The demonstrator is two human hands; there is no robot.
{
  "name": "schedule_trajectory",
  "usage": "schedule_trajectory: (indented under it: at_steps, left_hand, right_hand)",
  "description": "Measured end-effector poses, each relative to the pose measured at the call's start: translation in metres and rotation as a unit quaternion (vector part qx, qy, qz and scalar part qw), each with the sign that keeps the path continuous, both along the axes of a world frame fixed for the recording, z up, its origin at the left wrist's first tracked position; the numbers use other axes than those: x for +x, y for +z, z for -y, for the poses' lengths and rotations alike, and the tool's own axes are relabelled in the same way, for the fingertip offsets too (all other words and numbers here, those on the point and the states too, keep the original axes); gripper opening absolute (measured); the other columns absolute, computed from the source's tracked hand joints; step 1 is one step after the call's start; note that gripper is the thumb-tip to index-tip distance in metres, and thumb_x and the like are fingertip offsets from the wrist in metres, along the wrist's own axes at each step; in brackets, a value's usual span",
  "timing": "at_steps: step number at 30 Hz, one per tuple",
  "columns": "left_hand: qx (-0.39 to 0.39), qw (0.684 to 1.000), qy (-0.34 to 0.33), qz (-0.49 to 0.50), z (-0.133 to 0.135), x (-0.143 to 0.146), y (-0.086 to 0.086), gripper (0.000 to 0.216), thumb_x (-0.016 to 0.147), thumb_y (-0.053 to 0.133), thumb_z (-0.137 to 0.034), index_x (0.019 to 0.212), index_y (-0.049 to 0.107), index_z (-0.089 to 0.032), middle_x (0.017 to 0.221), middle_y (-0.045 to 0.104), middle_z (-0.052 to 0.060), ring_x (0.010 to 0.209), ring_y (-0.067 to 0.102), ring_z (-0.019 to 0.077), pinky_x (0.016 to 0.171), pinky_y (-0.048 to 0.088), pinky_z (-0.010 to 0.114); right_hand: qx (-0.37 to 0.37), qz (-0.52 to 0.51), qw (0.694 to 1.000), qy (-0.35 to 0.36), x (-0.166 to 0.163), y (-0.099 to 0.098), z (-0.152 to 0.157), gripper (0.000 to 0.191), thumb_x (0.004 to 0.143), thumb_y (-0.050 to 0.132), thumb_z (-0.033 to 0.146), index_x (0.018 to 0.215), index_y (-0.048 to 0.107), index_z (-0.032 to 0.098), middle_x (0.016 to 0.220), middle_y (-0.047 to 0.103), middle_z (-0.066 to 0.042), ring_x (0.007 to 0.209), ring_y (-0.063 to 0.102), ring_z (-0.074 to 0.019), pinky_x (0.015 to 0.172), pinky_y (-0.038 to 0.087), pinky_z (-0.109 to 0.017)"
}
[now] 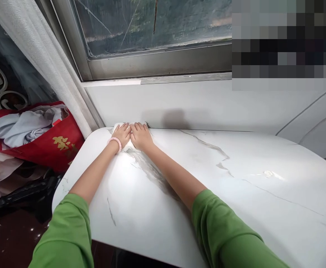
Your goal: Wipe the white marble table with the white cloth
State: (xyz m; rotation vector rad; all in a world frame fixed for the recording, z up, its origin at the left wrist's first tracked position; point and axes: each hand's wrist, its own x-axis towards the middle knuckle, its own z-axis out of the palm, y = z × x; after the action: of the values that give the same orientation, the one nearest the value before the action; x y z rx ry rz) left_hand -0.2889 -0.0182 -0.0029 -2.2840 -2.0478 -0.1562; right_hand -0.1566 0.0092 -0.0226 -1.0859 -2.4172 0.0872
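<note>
A white cloth [127, 146] lies on the white marble-patterned table [157, 230], near its far left edge by the wall. Only parts of the cloth show around my hands. My left hand [121, 134], with a pink beaded band at the wrist, presses on the cloth with its fingers close together. Right beside it, my right hand [140, 136] bears down on the same cloth, its fingers bent over it. The two hands touch or nearly touch at the fingertips. Both arms reach far forward across the tabletop.
Behind the table stand a white wall panel [221, 108] and a metal-framed window [157, 61]. A pale curtain [48, 63] hangs at left. Beside the table is a red bag [48, 145] filled with light grey fabric [26, 126]. The upper right corner is blurred out.
</note>
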Motion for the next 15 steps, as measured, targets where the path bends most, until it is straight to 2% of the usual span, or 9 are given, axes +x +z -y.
schedule_trajectory:
  at_steps: [4, 7, 11, 15]
  left_hand:
    - [0.001, 1.000, -0.009, 0.002, 0.051, 0.002, 0.001, 0.045, 0.097, 0.031, -0.022, 0.139, 0.046, -0.015, 0.154, 0.035, 0.012, 0.143, 0.029, 0.0233, 0.119, 0.018, 0.047]
    - [0.010, 1.000, -0.007, 0.002, 0.105, -0.003, 0.001, 0.047, 0.096, 0.032, -0.021, 0.141, 0.044, -0.017, 0.154, 0.036, 0.010, 0.144, 0.028, 0.0225, 0.119, 0.018, 0.048]
    - [0.017, 1.000, 0.007, 0.000, 0.185, -0.016, 0.002, 0.051, 0.095, 0.028, -0.019, 0.143, 0.043, -0.014, 0.154, 0.036, 0.012, 0.144, 0.028, 0.0225, 0.119, 0.020, 0.048]
    - [0.026, 0.999, 0.032, -0.014, 0.248, -0.037, 0.004, 0.052, 0.094, 0.029, -0.020, 0.143, 0.043, -0.017, 0.152, 0.039, 0.010, 0.143, 0.030, 0.0228, 0.119, 0.021, 0.048]
  right_hand:
    - [0.001, 0.026, 1.000, 0.014, 0.003, 0.003, 0.048, 0.052, 0.094, 0.031, 0.022, 0.141, 0.040, 0.002, 0.145, 0.043, -0.024, 0.138, 0.033, -0.0345, 0.112, 0.022, -0.054]
    - [0.007, 0.048, 0.998, 0.040, 0.002, 0.008, 0.096, 0.055, 0.094, 0.030, 0.023, 0.143, 0.036, 0.000, 0.146, 0.040, -0.027, 0.137, 0.033, -0.0373, 0.111, 0.022, -0.056]
    - [0.018, 0.068, 0.991, 0.111, -0.009, 0.015, 0.161, 0.057, 0.092, 0.035, 0.024, 0.142, 0.037, -0.003, 0.142, 0.043, -0.031, 0.133, 0.037, -0.0398, 0.110, 0.023, -0.057]
    - [0.035, 0.042, 0.984, 0.171, -0.029, 0.019, 0.206, 0.057, 0.090, 0.041, 0.026, 0.139, 0.041, -0.003, 0.136, 0.047, -0.031, 0.127, 0.041, -0.0404, 0.107, 0.025, -0.058]
